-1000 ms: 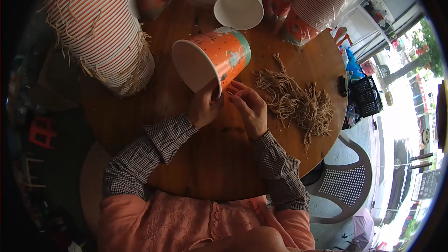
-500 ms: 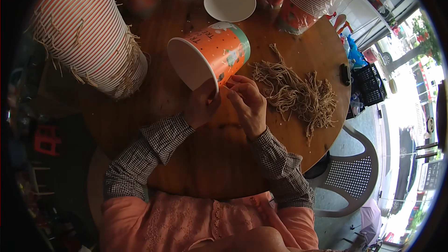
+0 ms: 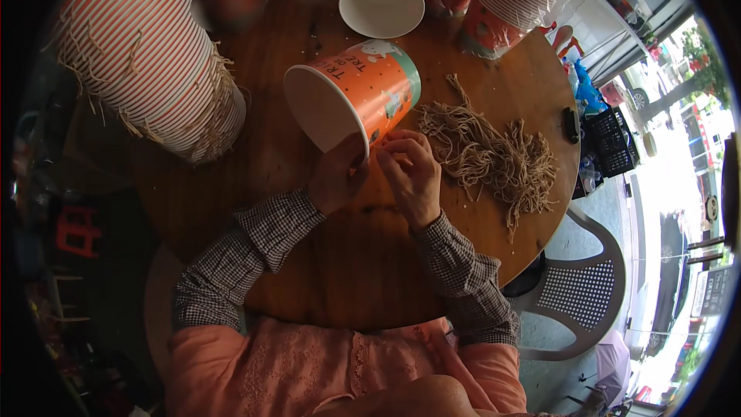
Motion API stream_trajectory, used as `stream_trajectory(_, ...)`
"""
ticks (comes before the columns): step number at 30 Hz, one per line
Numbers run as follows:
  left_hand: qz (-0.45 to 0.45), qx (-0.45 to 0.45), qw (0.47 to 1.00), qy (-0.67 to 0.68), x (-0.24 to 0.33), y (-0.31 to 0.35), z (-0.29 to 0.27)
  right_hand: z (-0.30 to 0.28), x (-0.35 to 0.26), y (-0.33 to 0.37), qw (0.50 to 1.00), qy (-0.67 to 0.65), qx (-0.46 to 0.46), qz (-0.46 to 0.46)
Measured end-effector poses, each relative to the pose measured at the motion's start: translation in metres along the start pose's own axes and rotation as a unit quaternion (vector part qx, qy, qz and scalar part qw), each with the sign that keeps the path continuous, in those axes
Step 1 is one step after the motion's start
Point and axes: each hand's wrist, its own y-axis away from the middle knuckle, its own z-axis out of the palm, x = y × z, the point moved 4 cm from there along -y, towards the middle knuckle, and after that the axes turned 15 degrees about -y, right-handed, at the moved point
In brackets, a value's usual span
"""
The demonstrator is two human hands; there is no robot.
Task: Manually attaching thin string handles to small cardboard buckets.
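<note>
An orange paper bucket (image 3: 369,81) with a green base band and printed figures lies tilted over the table, its white open mouth facing left. My left hand (image 3: 333,177) is closed on the rim's lower edge, with some fingers hidden inside the bucket. Close against the bucket's lower side, my right hand (image 3: 414,177) holds its thumb and forefinger pinched together. Whatever is between those fingertips is too small to make out. To the right of that hand lies a loose heap of tan twine pieces (image 3: 502,158).
A tall stack of nested paper buckets (image 3: 147,46), with twine strands hanging from it, leans at the left. White-mouthed buckets (image 3: 382,4) lie at the back. Plastic-wrapped bucket stacks (image 3: 517,0) stand back right. A grey chair (image 3: 583,289) stands beyond the round table's (image 3: 324,286) right edge.
The bucket has shifted slightly right and down, turning a little in my left hand. My right hand's fingers have curled in closer at the bucket's side.
</note>
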Motion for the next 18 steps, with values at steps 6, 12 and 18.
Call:
stream_trajectory(6, -0.018, -0.062, 0.993, 0.098, 0.014, 0.001, -0.009, -0.002, 0.001, -0.001, 0.999, 0.018, 0.004, -0.042)
stream_trajectory(12, -0.098, 0.010, 0.966, 0.237, 0.002, 0.005, -0.007, 0.000, -0.005, -0.002, 0.997, 0.041, 0.001, -0.062)
stream_trajectory(18, -0.082, 0.050, 0.966, 0.241, 0.000, 0.004, 0.002, -0.001, -0.008, -0.002, 0.997, 0.046, -0.002, -0.059)
